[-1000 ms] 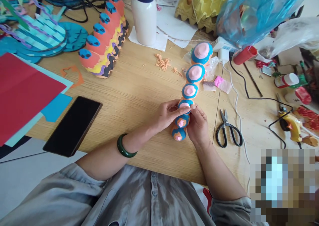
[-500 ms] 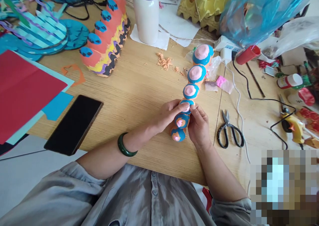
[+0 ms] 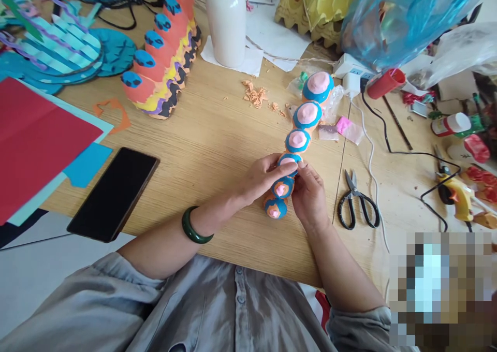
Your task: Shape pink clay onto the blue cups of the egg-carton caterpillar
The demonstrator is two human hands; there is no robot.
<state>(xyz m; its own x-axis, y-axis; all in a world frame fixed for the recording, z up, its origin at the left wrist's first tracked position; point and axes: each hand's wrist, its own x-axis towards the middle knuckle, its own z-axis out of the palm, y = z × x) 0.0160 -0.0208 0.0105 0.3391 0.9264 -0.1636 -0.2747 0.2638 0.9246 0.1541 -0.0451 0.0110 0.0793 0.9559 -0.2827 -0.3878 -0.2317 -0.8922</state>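
Observation:
A bumpy clay-covered strip [image 3: 297,141] slants away from me over the table. Its rounded bumps are orange with blue caps; the farther ones carry broad pale pink discs, the nearest two smaller pink dabs. My left hand [image 3: 258,178] grips it from the left, thumb laid across the pink clay on the fourth bump from the far end. From the right, my right hand [image 3: 310,194] holds the same bump's edge, its thumb and index fingertip meeting the left thumb tip. Both hands are closed, and the fingers beneath the strip are hidden.
A finished-looking orange bumpy piece [image 3: 163,52] stands at back left, near a white bottle [image 3: 225,28]. Black-handled scissors [image 3: 355,199] lie right of my hands. A phone [image 3: 114,194] and red paper [image 3: 42,145] lie left. Cables, a glue gun [image 3: 458,194] and orange scraps [image 3: 254,94] are about.
My left thumb has slid slightly right and down across the fourth bump, so more of its pink clay shows. The strip's far end has shifted a little to the right.

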